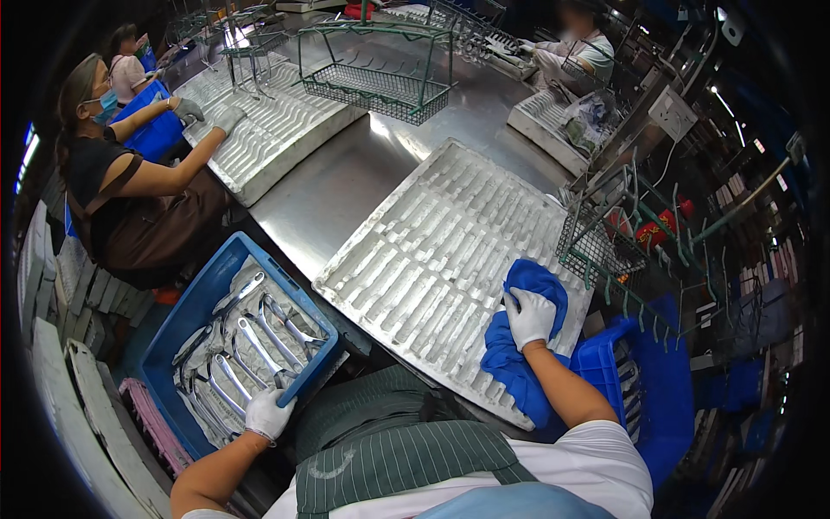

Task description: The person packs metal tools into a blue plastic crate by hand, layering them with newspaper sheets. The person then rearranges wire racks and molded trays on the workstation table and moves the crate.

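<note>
My left hand (267,413), in a white glove, rests on the near rim of a blue plastic crate (192,304) at my lower left. Inside the crate lie several shiny metal wrenches (251,333) on grey wrapping. My right hand (529,316), also gloved in white, presses down on a blue cloth (519,346) that lies on the near right corner of a large white moulded tray (432,251). The tray has rows of long empty slots and sits on a steel table (346,177).
A person in a face mask at the left has gloved hands on a second white tray (268,130). A green wire basket (376,82) stands at the back. Another person works at the far right. A wire basket (601,233) and blue crate (627,372) sit to my right.
</note>
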Available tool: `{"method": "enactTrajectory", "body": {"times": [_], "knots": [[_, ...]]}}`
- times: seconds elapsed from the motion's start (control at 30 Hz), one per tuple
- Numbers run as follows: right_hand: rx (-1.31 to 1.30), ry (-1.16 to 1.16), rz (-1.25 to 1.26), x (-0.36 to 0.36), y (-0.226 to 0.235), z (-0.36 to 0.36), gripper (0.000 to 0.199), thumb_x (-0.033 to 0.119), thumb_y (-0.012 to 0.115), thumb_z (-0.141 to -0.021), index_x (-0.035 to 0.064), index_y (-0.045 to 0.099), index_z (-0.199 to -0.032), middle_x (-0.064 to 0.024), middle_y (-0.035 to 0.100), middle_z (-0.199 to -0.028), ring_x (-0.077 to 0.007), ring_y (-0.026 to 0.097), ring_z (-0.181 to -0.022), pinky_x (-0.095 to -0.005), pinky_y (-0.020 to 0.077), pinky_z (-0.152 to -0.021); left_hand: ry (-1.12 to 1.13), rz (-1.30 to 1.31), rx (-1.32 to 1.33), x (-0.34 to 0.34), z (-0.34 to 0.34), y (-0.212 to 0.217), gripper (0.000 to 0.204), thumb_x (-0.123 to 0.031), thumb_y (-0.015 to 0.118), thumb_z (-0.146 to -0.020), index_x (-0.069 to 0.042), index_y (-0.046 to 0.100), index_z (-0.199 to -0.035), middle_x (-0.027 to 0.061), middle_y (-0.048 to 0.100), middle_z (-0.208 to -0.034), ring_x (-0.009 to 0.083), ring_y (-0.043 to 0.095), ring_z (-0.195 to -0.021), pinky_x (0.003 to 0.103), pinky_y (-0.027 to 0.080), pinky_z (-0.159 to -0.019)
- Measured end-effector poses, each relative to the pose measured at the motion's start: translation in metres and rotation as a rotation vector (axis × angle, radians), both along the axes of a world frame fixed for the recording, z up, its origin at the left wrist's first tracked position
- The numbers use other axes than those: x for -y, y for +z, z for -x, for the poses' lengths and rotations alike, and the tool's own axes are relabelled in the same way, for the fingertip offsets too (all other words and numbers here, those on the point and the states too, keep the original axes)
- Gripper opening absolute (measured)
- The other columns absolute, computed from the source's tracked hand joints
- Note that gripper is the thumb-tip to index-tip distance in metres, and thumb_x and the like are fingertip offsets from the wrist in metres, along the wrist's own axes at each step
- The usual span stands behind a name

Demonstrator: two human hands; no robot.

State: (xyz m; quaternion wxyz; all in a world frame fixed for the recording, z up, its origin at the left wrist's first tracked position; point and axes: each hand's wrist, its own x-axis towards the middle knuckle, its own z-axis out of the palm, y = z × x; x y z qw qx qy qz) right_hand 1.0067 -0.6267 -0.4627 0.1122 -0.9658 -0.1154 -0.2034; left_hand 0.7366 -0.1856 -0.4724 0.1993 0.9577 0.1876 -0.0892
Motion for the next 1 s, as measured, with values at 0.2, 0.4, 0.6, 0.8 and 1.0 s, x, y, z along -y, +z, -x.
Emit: {"method": "enactTrajectory", "body": {"times": [0.2, 0.4, 0.6, 0.8, 1.0], "knots": [[-0.052, -0.018, 0.067, -0.0042, 0.0077, 0.0022, 0.034, 0.039, 0.059, -0.081, 0.0078, 0.07, -0.09, -0.0087, 0.068, -0.082, -0.0259, 0.064, -0.075, -0.0375, 0.0471, -0.069, -0.004, 0.002, -0.012, 0.0004, -0.0003, 0.0013, 0.028, -0.033, 0.063, -0.077, -0.007, 0.069, -0.085, 0.0143, 0.062, -0.083, 0.0331, 0.06, -0.084, 0.043, 0.047, -0.077], [-0.05, 0.022, 0.033, -0.0029, 0.0063, 0.0012, 0.035, 0.039, 0.059, -0.081, 0.007, 0.071, -0.089, -0.0083, 0.069, -0.084, -0.0255, 0.065, -0.076, -0.0373, 0.0471, -0.069, -0.009, -0.003, -0.009, 0.0004, -0.0006, 0.0022, 0.028, -0.033, 0.063, -0.077, -0.007, 0.069, -0.085, 0.0144, 0.063, -0.084, 0.0333, 0.06, -0.084, 0.043, 0.047, -0.077], [-0.011, 0.033, 0.018, -0.0026, 0.006, 0.0014, 0.028, 0.033, 0.062, -0.08, 0.0069, 0.07, -0.085, -0.0095, 0.068, -0.083, -0.0266, 0.064, -0.074, -0.0376, 0.0476, -0.067, -0.004, -0.002, -0.017, -0.0002, -0.0008, 0.0006, 0.028, -0.033, 0.064, -0.077, -0.007, 0.069, -0.085, 0.0144, 0.063, -0.084, 0.0334, 0.06, -0.084, 0.043, 0.047, -0.077], [-0.033, 0.018, 0.023, -0.0045, 0.0071, 0.0024, 0.027, 0.033, 0.062, -0.08, 0.0076, 0.07, -0.085, -0.0086, 0.068, -0.083, -0.0261, 0.064, -0.076, -0.0373, 0.0472, -0.069, -0.007, -0.007, 0.005, -0.0005, 0.0006, -0.0021, 0.028, -0.033, 0.064, -0.076, -0.006, 0.069, -0.084, 0.0144, 0.063, -0.083, 0.0336, 0.06, -0.083, 0.043, 0.047, -0.076], [-0.019, 0.014, 0.031, -0.0037, 0.0075, 0.0031, 0.026, 0.032, 0.062, -0.08, 0.0075, 0.07, -0.084, -0.0084, 0.068, -0.083, -0.0261, 0.064, -0.076, -0.0372, 0.0473, -0.069, -0.011, -0.013, 0.021, -0.0004, 0.0008, -0.0018, 0.028, -0.033, 0.064, -0.076, -0.006, 0.069, -0.084, 0.0146, 0.063, -0.083, 0.0337, 0.06, -0.082, 0.044, 0.047, -0.075]]}}
